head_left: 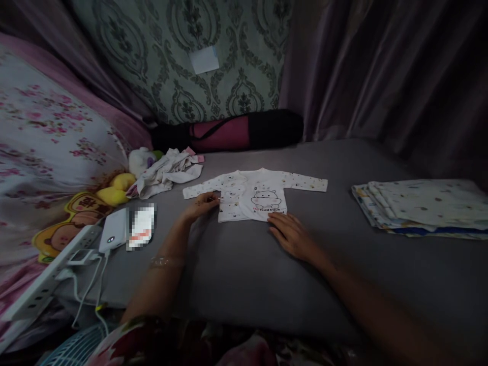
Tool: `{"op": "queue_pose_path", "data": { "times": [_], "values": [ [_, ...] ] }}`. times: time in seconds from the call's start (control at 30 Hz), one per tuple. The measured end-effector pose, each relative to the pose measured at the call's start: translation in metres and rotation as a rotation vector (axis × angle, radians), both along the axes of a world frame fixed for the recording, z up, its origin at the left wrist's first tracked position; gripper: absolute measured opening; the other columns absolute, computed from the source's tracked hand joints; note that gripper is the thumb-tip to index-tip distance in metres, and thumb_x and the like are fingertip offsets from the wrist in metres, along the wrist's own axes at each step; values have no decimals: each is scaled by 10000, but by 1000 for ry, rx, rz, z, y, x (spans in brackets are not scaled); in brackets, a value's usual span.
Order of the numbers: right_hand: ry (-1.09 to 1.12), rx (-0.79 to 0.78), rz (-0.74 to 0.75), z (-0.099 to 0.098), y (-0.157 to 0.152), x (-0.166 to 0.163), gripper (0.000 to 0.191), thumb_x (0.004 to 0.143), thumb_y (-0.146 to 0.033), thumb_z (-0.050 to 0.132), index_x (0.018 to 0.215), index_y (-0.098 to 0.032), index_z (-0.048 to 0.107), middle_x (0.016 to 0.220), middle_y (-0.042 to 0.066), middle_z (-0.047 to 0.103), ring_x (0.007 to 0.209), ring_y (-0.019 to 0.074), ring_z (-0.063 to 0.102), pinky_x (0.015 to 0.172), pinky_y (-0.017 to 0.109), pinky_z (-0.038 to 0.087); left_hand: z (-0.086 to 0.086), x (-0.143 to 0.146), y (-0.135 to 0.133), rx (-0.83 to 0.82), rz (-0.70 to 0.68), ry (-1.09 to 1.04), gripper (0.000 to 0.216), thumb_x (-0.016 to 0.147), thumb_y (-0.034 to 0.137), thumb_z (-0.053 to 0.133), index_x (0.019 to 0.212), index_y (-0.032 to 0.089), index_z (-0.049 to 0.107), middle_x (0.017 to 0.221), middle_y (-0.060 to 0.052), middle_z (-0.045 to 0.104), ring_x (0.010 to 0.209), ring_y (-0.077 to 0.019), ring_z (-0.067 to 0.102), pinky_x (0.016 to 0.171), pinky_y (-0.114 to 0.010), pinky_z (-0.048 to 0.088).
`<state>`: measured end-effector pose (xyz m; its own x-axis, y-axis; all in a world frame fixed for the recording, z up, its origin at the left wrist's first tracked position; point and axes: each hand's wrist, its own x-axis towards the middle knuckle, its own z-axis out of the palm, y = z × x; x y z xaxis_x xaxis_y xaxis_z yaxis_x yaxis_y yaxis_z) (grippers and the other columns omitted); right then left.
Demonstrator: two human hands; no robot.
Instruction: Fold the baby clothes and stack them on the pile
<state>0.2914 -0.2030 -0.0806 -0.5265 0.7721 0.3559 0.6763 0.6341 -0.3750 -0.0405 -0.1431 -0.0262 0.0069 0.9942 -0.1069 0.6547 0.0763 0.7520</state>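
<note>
A small white baby shirt (pixel 263 195) with a printed animal face and tiny coloured figures lies spread on the grey bed sheet (pixel 244 274). Its long sleeves stretch out to both sides. At its left side, just under the sleeve, my left hand (pixel 204 206) has its fingers bent and closed on the edge of the cloth. My right hand (pixel 292 234) rests palm down with fingers stretched out, the fingertips on the shirt's lower right corner.
Folded printed cloths (pixel 427 206) are stacked at the right. Crumpled baby clothes (pixel 171 173), a yellow plush toy (pixel 118 188), a white power bank (pixel 114 229) and a power strip (pixel 49 274) with cables lie at the left. Along the wall runs a black and red long bag (pixel 224 134).
</note>
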Motion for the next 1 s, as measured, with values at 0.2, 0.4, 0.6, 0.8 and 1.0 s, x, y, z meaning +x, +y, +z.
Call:
{"op": "queue_pose_path", "data": {
  "times": [0.2,0.4,0.6,0.8,1.0],
  "values": [
    [-13,-18,11,0,0,1,389,1009,-362,382,1319,-239,582,1378,76,578,1312,209,490,1126,459,341,2,7,7,25,28,-102,230,719,414,591,762,190,563,719,13,580,685,-131,524,639,-244,416],
    [-9,-7,23,-2,1,2,393,1016,-364,369,1318,-223,577,1383,84,572,1315,207,485,1133,462,328,2,5,5,30,111,70,273,673,417,658,788,178,594,744,0,602,728,-157,557,651,-256,426],
    [4,16,39,1,0,2,365,1010,-326,402,1304,-213,586,1376,100,576,1305,216,496,1113,467,350,-11,15,-3,-63,161,203,246,708,330,652,878,167,582,719,8,612,721,-159,589,625,-240,431],
    [31,9,51,1,-2,1,337,1003,-299,424,1277,-221,605,1351,94,597,1291,217,508,1104,475,357,-19,15,1,-125,156,313,229,728,229,605,942,150,586,776,-22,642,751,-178,617,636,-245,438],
    [156,3,-49,4,22,11,324,986,-290,431,1216,-210,645,1311,94,620,1232,201,552,1089,425,378,-16,19,4,81,114,583,274,797,208,519,1056,148,587,882,-62,655,852,-205,631,708,-273,444]
  ]
}}
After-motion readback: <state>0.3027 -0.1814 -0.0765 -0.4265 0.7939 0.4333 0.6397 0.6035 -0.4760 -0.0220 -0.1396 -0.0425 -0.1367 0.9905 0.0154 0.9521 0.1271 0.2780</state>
